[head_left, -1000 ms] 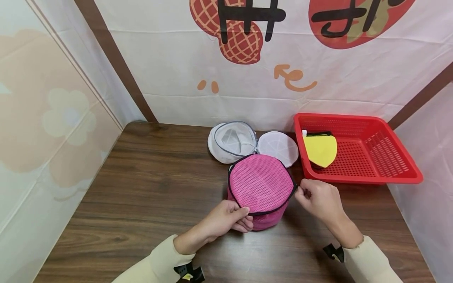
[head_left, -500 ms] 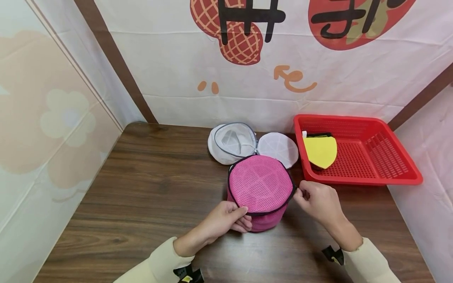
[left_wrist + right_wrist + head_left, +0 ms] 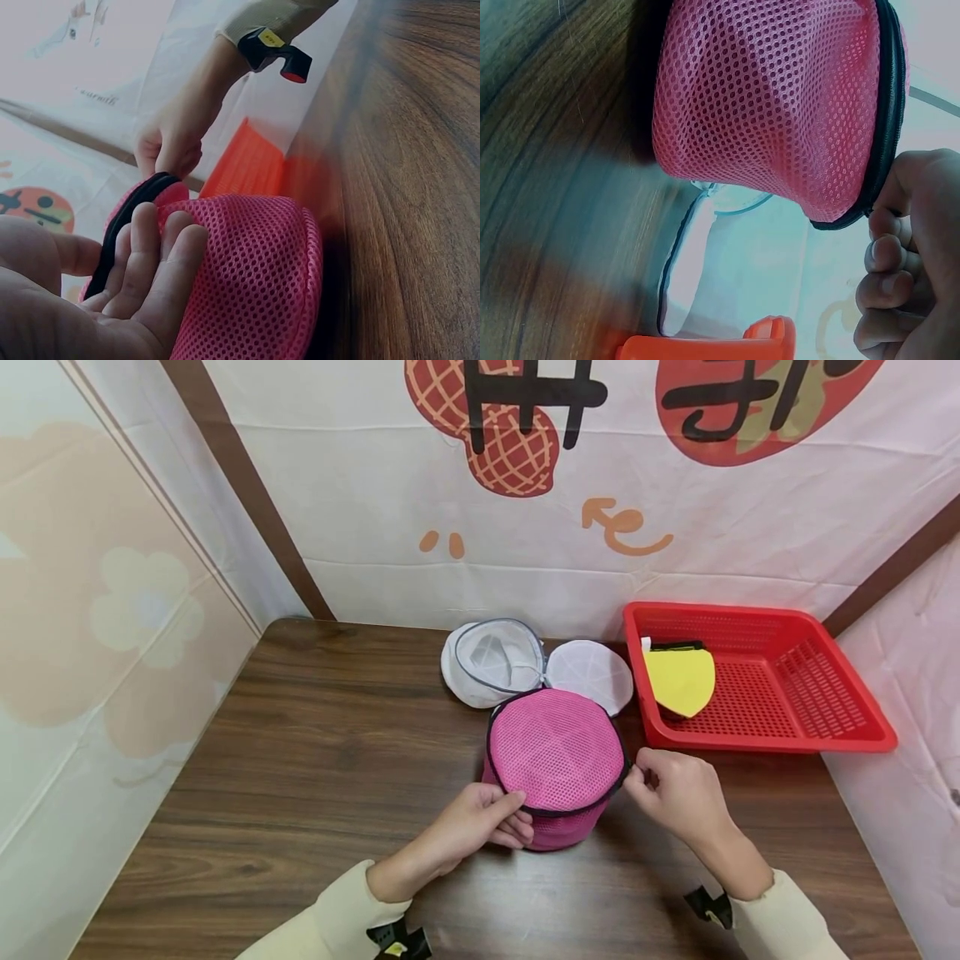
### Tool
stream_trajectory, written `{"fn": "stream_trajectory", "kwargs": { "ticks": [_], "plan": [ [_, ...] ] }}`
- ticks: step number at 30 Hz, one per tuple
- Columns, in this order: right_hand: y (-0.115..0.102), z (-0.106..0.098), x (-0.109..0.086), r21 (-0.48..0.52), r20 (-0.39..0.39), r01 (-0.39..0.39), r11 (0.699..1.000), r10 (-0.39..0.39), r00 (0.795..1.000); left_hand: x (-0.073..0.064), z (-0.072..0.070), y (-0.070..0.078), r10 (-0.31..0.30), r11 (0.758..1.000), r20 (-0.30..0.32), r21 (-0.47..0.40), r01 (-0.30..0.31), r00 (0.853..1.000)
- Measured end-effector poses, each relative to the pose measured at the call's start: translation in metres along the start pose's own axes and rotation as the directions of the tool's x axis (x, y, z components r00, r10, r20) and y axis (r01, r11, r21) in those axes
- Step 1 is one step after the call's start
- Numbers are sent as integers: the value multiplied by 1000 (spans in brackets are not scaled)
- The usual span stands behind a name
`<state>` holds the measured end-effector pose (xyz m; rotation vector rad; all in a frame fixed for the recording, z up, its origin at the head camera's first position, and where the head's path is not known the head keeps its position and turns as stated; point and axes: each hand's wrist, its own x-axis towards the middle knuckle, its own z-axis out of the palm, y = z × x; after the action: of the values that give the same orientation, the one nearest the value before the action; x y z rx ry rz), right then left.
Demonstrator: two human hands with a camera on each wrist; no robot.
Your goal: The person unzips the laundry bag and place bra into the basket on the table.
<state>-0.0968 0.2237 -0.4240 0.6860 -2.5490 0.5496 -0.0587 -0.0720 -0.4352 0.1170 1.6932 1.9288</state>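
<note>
A round pink mesh laundry bag (image 3: 557, 747) with a black zipper (image 3: 889, 112) round its top rim stands upright on the table. My left hand (image 3: 468, 827) pinches the rim at the front left, thumb on top and fingers underneath. In the left wrist view the thumb presses the black zipper band, while the other fingers (image 3: 142, 262) lie along the mesh side. At the bag's right edge, my right hand (image 3: 678, 793) pinches the zipper pull between thumb and curled forefinger; the fingertips mostly hide it. The lid lies over the top of the bag.
Behind the bag lie a white mesh laundry bag (image 3: 472, 672) with its grey-edged lid up and a round white mesh piece (image 3: 590, 677). A red basket (image 3: 757, 740) at the back right holds a yellow item (image 3: 681, 681). Printed cloth walls border the wooden table (image 3: 315, 760).
My right hand has shifted slightly toward me along the bag's right edge, still pinching. The lid has turned and shifted a little to the right. My left hand keeps nearly the same hold.
</note>
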Motion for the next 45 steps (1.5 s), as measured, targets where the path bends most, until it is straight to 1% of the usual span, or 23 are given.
{"fn": "stream_trajectory", "kwargs": {
  "ticks": [10,19,28,32,36,38,43,45],
  "plan": [
    [-6,-4,-8,13,44,4,1000,-5,999,1,-3,-1,0,999,-14,-34,0,1000],
    [-13,-9,-10,10,55,3,1000,-4,998,-1,-2,-2,-33,999,3,1,33,999],
    [-23,-14,-12,34,75,8,999,-11,997,-1,-2,-1,-16,1000,-5,-11,15,1000],
    [-26,-13,-12,44,50,48,998,-50,997,-1,-3,0,-12,1000,-12,-6,12,1000],
    [-29,-11,-13,59,9,99,993,-100,995,-1,-2,2,-20,1000,-7,9,20,1000],
    [-30,-10,-13,71,5,113,991,-113,994,-1,-1,2,-31,999,-6,18,31,1000],
    [-32,-10,-14,73,-1,134,988,-134,991,-3,0,2,-70,996,43,49,68,997],
    [-33,-10,-14,75,5,132,988,-133,991,-3,1,2,-77,996,64,53,73,995]
  ]
}}
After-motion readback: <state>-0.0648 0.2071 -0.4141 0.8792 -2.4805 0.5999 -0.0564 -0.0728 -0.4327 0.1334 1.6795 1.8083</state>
